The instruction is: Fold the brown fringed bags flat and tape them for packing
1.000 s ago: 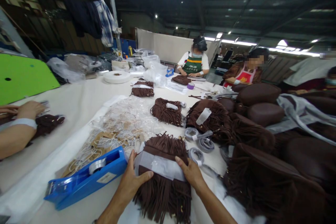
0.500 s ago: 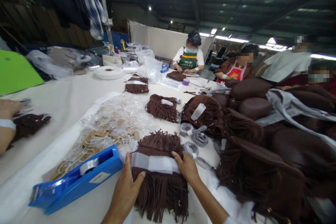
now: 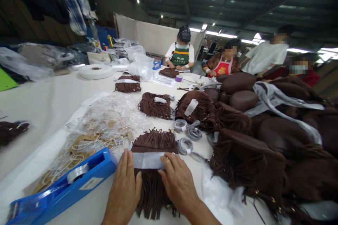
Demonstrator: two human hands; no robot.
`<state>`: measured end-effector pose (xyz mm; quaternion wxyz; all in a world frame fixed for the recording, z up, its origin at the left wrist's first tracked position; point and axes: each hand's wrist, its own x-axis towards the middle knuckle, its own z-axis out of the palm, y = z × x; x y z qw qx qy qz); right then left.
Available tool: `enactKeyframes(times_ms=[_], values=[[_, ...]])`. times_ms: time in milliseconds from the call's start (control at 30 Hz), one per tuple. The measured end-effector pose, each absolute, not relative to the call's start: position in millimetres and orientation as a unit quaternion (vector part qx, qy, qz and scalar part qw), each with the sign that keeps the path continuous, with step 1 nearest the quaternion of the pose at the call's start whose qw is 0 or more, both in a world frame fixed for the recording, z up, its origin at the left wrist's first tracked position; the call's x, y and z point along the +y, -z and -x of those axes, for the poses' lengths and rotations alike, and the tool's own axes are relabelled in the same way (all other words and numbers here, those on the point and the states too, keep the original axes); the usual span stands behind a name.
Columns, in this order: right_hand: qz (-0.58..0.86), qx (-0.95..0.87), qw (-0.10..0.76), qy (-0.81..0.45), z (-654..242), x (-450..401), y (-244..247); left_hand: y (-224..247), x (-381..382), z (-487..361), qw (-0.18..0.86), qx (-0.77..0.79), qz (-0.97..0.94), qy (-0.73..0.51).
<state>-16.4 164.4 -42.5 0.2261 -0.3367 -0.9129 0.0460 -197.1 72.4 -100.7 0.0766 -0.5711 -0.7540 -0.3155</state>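
A dark brown fringed bag (image 3: pixel 155 144) lies on the table right in front of me, with a whitish translucent strip (image 3: pixel 148 160) across its middle. My left hand (image 3: pixel 124 182) rests along the bag's left side, fingers stretched out at the strip's left end and thumb apart. Over the right part of the strip lies my right hand (image 3: pixel 178 177), its fingers extended and pressing flat. Both hands touch the bag without wrapping round it. To the left of my left hand stands a blue tape dispenser (image 3: pixel 63 190) with a roll of clear tape (image 3: pixel 78 173).
Paper tags with white strings (image 3: pixel 97 137) and clear plastic spread behind the dispenser. Coiled grey straps (image 3: pixel 185 145) lie beside the bag. Brown bags (image 3: pixel 253 158) pile up at right. More fringed bags (image 3: pixel 155 105) and a white roll (image 3: pixel 95 71) sit farther back. Several people work opposite.
My hands have shifted from holding the bag's sides to lying flatter, the right one now over the strip. Another person's hand at the far left has gone from view.
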Motion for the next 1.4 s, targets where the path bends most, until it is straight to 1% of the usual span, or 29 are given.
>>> enactKeyframes(times_ms=[133,267,500,600,667,800,933,1067,1233,1400], values=[[0.359,-0.908,0.195,-0.095,33.4,164.6,56.2,99.5,74.8,194.6,0.116,-0.738,0.609,0.268],[0.355,-0.9,0.219,-0.128,31.5,166.2,59.0,101.2,74.6,194.1,0.131,-0.73,0.628,0.236],[0.344,-0.895,0.225,-0.171,22.9,165.7,57.5,92.1,70.3,195.0,0.138,-0.733,0.633,0.207],[0.355,-0.882,0.252,-0.18,20.6,168.6,60.6,87.0,71.2,194.9,0.14,-0.728,0.635,0.217],[0.358,-0.879,0.255,-0.183,19.1,168.8,57.9,87.7,72.4,195.2,0.14,-0.726,0.627,0.247],[0.355,-0.896,0.221,-0.15,20.7,162.8,44.8,97.8,73.4,196.9,0.139,-0.724,0.601,0.308],[0.332,-0.916,0.206,-0.093,33.2,157.6,38.7,107.0,72.9,198.2,0.143,-0.713,0.607,0.32],[0.339,-0.918,0.183,-0.091,49.1,165.8,36.2,108.5,73.4,198.1,0.146,-0.704,0.616,0.323],[0.336,-0.933,0.11,-0.066,62.7,186.5,29.1,107.5,73.4,196.9,0.16,-0.695,0.617,0.332],[0.334,-0.935,0.083,-0.092,67.9,198.5,27.4,110.9,73.6,196.4,0.158,-0.698,0.619,0.324]])
